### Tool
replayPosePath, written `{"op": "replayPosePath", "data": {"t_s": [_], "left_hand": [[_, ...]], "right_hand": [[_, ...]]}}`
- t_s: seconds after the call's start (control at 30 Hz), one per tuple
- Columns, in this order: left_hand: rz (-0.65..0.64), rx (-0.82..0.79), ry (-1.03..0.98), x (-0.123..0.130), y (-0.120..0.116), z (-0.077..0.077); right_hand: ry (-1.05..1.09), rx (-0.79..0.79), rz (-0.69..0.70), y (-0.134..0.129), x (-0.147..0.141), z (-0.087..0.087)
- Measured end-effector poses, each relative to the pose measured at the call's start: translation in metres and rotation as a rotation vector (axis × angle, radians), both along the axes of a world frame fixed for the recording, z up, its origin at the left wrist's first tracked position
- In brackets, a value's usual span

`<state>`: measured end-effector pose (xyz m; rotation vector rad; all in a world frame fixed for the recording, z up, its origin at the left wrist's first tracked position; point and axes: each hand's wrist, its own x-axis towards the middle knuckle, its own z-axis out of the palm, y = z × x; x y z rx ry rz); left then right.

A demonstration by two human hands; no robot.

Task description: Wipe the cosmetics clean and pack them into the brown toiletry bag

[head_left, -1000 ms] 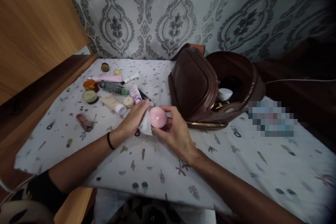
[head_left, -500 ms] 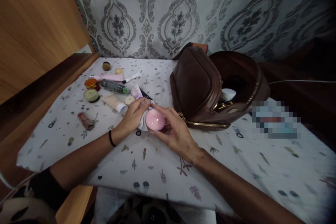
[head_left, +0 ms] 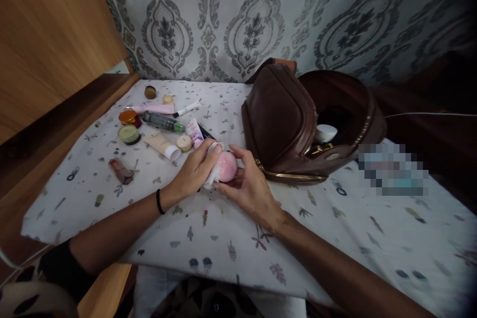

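A glossy pink, round, domed container [head_left: 227, 167] is held between my two hands above the front middle of the table. My left hand [head_left: 194, 168] is closed on a white wipe [head_left: 212, 175] and presses it against the container's left side. From the right, my right hand [head_left: 251, 184] grips the container with curved fingers, the thumb below it. Just beyond my left hand lie a small cream-coloured jar [head_left: 184, 143], a beige tube [head_left: 162, 146] and a white-and-purple tube [head_left: 194, 132].
An unzipped brown leather bag [head_left: 279, 119] stands at the back right, with a white round item [head_left: 325, 133] inside. Left lie a green-lidded jar [head_left: 128, 134], an orange-lidded jar [head_left: 129, 118], a dark bottle [head_left: 161, 121], a pink tube [head_left: 154, 109] and a small reddish box [head_left: 120, 171].
The pink container has shifted slightly right and tilted. My left thumb has moved over its edge with the wipe, and the right fingers have loosened a little around it.
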<state>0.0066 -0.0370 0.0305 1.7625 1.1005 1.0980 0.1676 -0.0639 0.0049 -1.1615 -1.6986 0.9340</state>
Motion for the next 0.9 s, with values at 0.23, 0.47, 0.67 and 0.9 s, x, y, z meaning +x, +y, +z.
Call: {"op": "replayPosePath", "data": {"t_s": [0.23,0.47,0.67,0.9], "left_hand": [[0.045,-0.044,-0.019,-0.007,0.010,-0.001],[0.002,-0.217,-0.147,-0.007,0.012,-0.009],[0.028,-0.103,-0.061,-0.001,0.006,-0.005],[0.000,0.099,0.038,-0.003,-0.001,0.003]], "right_hand": [[-0.019,0.130,0.129,0.001,0.002,-0.001],[-0.083,0.137,0.022,-0.004,-0.001,0.005],[0.058,-0.136,-0.053,-0.002,-0.002,0.008],[0.427,-0.356,0.156,0.002,-0.007,0.007]]}}
